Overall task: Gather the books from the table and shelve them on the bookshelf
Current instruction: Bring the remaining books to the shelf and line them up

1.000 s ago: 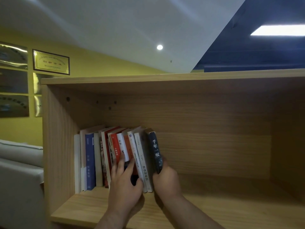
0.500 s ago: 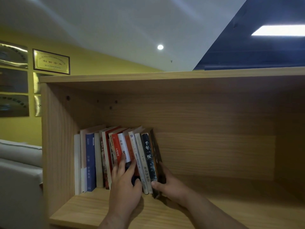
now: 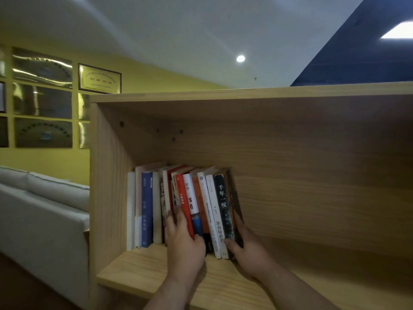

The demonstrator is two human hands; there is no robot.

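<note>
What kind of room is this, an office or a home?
Probably an office lounge: framed plaques hang on the yellow wall, and a pale sofa stands beside the wooden bookshelf.

pale wood bookshelf (image 3: 290, 198) with fine straight grain; in it a white book (image 3: 130, 209), a deep blue book (image 3: 146, 209), a red book (image 3: 182, 198) with white lettering, a white spine (image 3: 190, 198) with black characters and a blue foot, an orange book (image 3: 199, 198), a black book (image 3: 222, 202) with white characters; yellow wall (image 3: 44, 162), gold plaque (image 3: 100, 78) in a dark frame, pale grey sofa (image 3: 44, 220), white ceiling (image 3: 156, 30) with a navy blue part
</note>
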